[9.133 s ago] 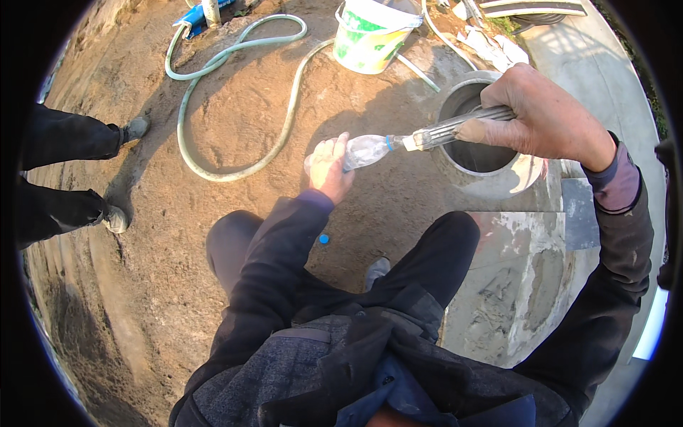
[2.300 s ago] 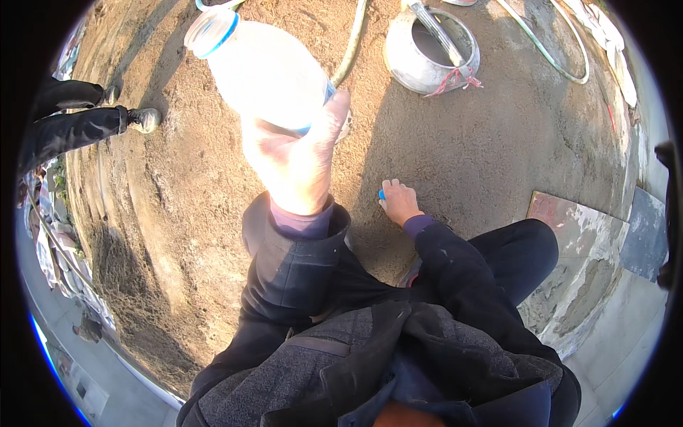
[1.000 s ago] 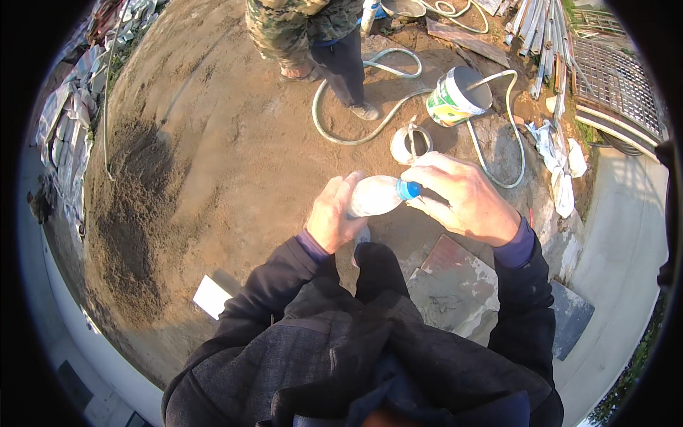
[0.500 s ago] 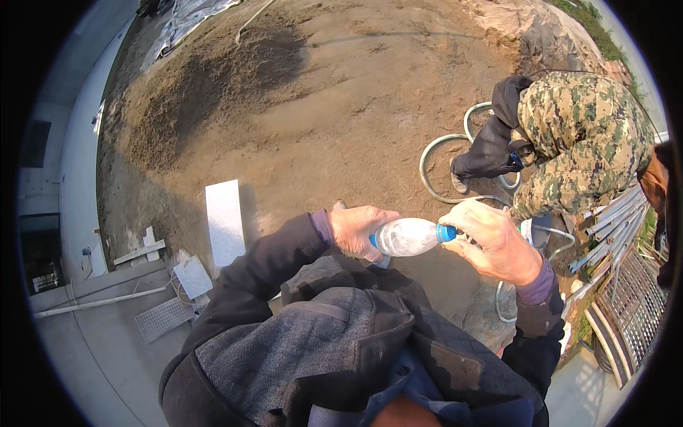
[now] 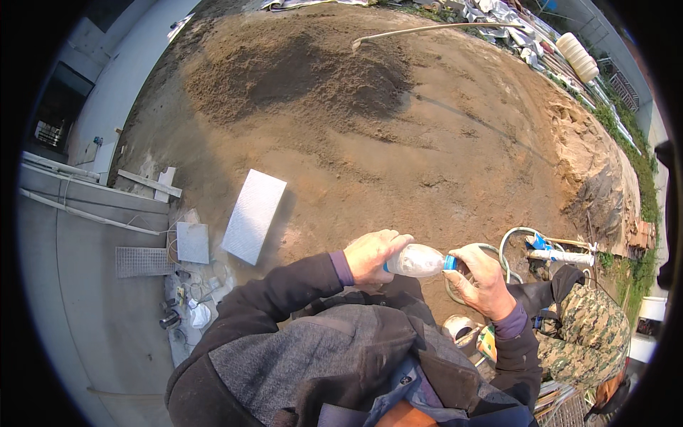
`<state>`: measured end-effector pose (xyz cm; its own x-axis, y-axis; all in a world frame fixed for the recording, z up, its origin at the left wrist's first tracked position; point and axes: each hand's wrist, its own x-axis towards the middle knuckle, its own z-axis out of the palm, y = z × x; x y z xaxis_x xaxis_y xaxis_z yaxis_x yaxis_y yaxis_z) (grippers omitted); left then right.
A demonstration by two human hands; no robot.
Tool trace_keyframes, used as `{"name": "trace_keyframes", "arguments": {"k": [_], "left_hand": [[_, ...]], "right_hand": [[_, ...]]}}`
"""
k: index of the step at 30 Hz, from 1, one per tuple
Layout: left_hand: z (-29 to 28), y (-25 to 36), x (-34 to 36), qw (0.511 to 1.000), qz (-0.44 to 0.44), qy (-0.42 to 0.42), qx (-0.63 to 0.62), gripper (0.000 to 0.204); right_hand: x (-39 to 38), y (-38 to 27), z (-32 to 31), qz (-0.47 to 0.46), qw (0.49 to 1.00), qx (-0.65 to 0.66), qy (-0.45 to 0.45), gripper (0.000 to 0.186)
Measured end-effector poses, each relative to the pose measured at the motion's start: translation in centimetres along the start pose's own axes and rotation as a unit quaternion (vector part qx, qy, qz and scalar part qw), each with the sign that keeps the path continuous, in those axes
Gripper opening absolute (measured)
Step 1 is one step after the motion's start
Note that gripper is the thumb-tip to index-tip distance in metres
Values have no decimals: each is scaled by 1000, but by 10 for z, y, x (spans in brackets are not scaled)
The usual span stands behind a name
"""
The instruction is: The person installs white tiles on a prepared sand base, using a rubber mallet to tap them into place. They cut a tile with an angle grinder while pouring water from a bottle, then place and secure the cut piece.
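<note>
My left hand is wrapped round the lower end of a clear plastic bottle, held sideways at waist height. My right hand has its thumb and fingers closed on the blue cap at the bottle's right end. Just beyond and below my right hand, a co-worker in camouflage clothing is bent over, partly hidden by my arm. A small pale round pot stands on the ground beside that person.
A white slab lies left of me, near smaller boards and a concrete ledge. A dirt mound is ahead, a long pole beyond it. Hose loops, pipes and a rock outcrop are on the right.
The loose blue cap was picked up from the ground by my right hand and is on the bottle. I am up from squatting, and the view has swung, putting the co-worker lower right.
</note>
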<state>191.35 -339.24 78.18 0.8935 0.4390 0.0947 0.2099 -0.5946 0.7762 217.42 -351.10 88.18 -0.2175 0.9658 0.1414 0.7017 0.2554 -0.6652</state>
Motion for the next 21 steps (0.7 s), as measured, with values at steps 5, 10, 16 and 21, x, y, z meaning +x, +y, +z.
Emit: {"name": "trace_keyframes", "arguments": {"k": [5,10,16,21], "left_hand": [[-54,-47,19,986,-55,3,-158,76],[-93,-94,34,982,-63,174,-36,68],[-150,-142,40,895,-158,370,191,70],[-194,-193,6,836,-286,430,188,73]], "right_hand": [[115,20,-15,-44,995,35,-79,36],[229,52,-7,-156,983,14,-96,27],[380,76,38,-206,972,31,-112,24],[508,52,107,-241,945,53,-216,36]]}}
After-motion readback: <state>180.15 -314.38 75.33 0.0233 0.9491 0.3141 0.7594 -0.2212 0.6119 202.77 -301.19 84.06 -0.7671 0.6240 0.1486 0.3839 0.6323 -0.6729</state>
